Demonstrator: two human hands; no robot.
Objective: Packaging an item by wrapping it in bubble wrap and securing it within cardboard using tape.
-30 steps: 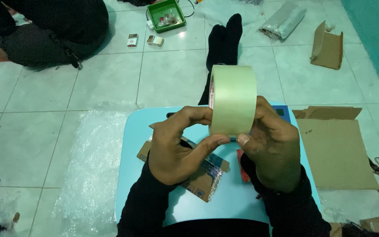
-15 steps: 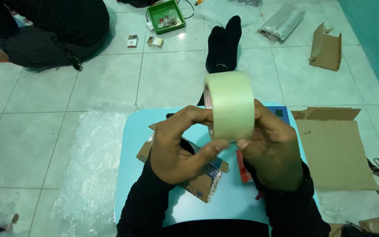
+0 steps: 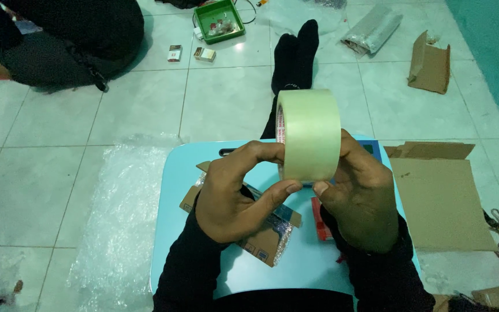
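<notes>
Both hands hold up a wide roll of clear packing tape [image 3: 309, 134] above a small light-blue table [image 3: 186, 231]. My left hand [image 3: 235, 193] grips the roll's left side, thumb pressed at its lower edge. My right hand [image 3: 362, 196] holds the right side, its thumb tip meeting the left thumb under the roll. Beneath the hands lies a small cardboard box wrapped in bubble wrap [image 3: 267, 240]. A red object [image 3: 320, 222] shows partly under my right hand.
A sheet of bubble wrap [image 3: 125, 219] lies on the tiled floor at left. Flattened cardboard [image 3: 440, 196] sits at right, another cardboard piece [image 3: 428, 63] farther back. My black-socked feet [image 3: 295, 52] stretch ahead. Another person sits at top left [image 3: 59, 34], near a green tray [image 3: 219, 20].
The roll has turned slightly in my hands and shifted a little; both hands keep their grip with thumbs working at its lower edge.
</notes>
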